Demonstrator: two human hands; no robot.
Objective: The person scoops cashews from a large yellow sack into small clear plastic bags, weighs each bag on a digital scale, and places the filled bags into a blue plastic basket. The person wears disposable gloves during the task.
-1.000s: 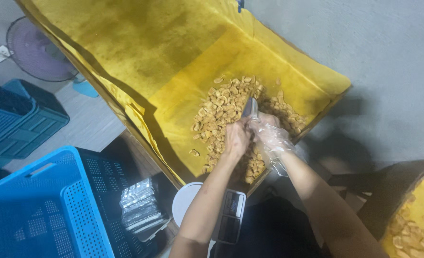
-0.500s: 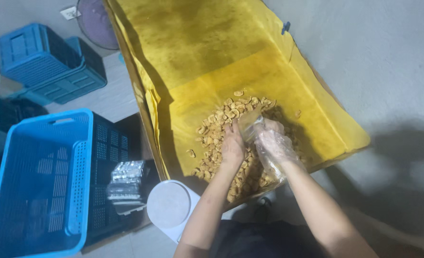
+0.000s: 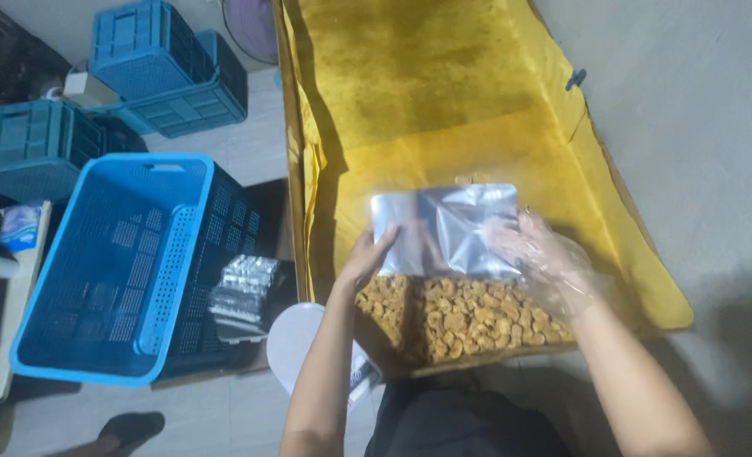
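I now hold a silver foil pouch [image 3: 445, 230] up over the yellow-lined tray [image 3: 444, 101], left hand [image 3: 366, 258] pinching one edge, gloved right hand [image 3: 548, 264] gripping the other; a second ago both worked low in the fried snack pieces [image 3: 461, 317], so scooping seems finished.

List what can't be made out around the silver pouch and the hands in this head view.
- Silver pouch: contents hidden by its opaque foil.
- Snack pieces: upper part of the pile hidden behind the pouch; kind too blurred to tell.
- Right hand: fingers blurred under a clear glove.
- White tub: partly covered by the left hand and forearm.
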